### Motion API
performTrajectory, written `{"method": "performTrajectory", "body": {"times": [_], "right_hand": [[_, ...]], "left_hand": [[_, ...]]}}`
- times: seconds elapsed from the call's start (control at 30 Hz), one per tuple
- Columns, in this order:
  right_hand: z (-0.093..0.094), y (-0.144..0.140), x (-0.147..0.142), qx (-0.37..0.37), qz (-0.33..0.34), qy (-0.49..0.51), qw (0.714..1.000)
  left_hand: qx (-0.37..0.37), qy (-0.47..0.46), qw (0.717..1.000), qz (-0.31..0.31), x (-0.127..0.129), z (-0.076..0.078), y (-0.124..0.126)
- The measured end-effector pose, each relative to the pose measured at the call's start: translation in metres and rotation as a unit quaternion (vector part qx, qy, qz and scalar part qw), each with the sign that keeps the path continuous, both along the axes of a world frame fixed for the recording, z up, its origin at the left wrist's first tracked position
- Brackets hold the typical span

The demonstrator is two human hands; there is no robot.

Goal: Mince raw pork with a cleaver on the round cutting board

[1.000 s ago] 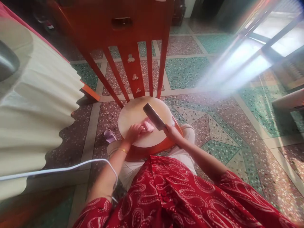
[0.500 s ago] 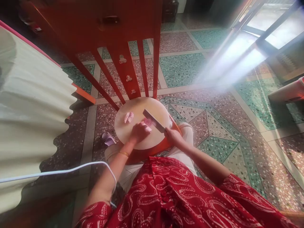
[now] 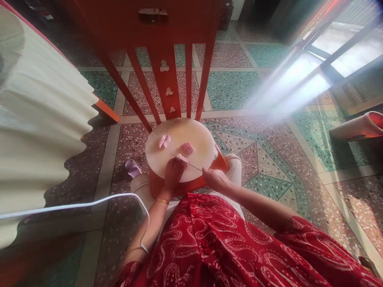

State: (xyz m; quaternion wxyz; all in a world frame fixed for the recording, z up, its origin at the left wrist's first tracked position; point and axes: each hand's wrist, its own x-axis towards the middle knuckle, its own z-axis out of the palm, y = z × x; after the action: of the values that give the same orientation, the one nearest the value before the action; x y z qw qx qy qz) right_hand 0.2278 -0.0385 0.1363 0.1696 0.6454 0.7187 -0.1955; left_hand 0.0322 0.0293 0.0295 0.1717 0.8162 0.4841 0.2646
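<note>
A pink meat piece [image 3: 181, 158] near the round board's [image 3: 197, 135] near edge is pinned under the closed left hand [image 3: 172, 174] while a knife [image 3: 187, 162], gripped by the right hand [image 3: 213, 180], is drawn through it; a steady downward cut seems called for.

Single head view, looking steeply down past lap onto round board [image 3: 179, 137], moderately near.

A red chair back [image 3: 167, 48] stands far of centre. A pleated cream cloth [image 3: 38, 131] fills the left, a white cable [image 3: 74, 206] below it. Terrazzo floor [image 3: 269, 159] spreads right.
</note>
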Motion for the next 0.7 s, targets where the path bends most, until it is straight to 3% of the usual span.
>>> {"method": "performTrajectory", "body": {"times": [0.13,0.37,0.6,0.7], "right_hand": [[0.0,0.007,-0.009,-0.039,-0.015,-0.013,0.999],[-0.001,0.064,-0.05,-0.025,0.012,0.051,0.998],[0.001,0.015,0.002,-0.088,0.0,-0.043,0.995],[-0.007,0.026,-0.006,-0.082,0.005,-0.041,0.996]], "left_hand": [[-0.01,-0.014,1.0,-0.004,0.002,-0.007,0.004],[-0.032,-0.013,0.999,-0.011,0.002,-0.011,0.008],[-0.059,-0.012,0.998,0.025,0.003,-0.012,0.005],[-0.066,-0.016,0.997,0.026,0.003,-0.016,0.004]]}}
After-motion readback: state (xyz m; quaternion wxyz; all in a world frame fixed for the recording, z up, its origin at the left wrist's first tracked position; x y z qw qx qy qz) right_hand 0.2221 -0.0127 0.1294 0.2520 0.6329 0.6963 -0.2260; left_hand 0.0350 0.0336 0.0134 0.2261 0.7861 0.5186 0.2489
